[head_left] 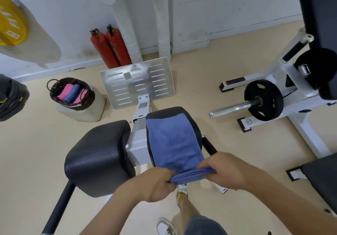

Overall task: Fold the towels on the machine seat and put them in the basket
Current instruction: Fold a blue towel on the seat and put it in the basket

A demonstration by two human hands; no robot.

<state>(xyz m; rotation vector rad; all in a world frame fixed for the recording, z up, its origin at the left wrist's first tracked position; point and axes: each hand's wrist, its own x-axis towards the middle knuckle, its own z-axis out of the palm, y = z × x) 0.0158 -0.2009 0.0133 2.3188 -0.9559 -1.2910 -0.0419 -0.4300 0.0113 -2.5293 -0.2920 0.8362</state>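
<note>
A blue towel (172, 139) lies lengthwise over the right black seat pad (193, 123) of the machine. Its near end is bunched into layers off the pad's front edge. My left hand (156, 184) pinches the left corner of that near end, and my right hand (225, 169) pinches the right corner. The left black seat pad (99, 154) carries no towel. At the left, a dark wicker basket (72, 93) stands on a pale block and holds rolled pink and blue towels (73, 93).
A slotted metal footplate (137, 82) stands beyond the seats, with two red fire extinguishers (110, 47) behind it by the wall. A weight plate on a chrome bar (263, 100) and a white machine frame are at the right. My feet (182, 191) stand on the beige floor.
</note>
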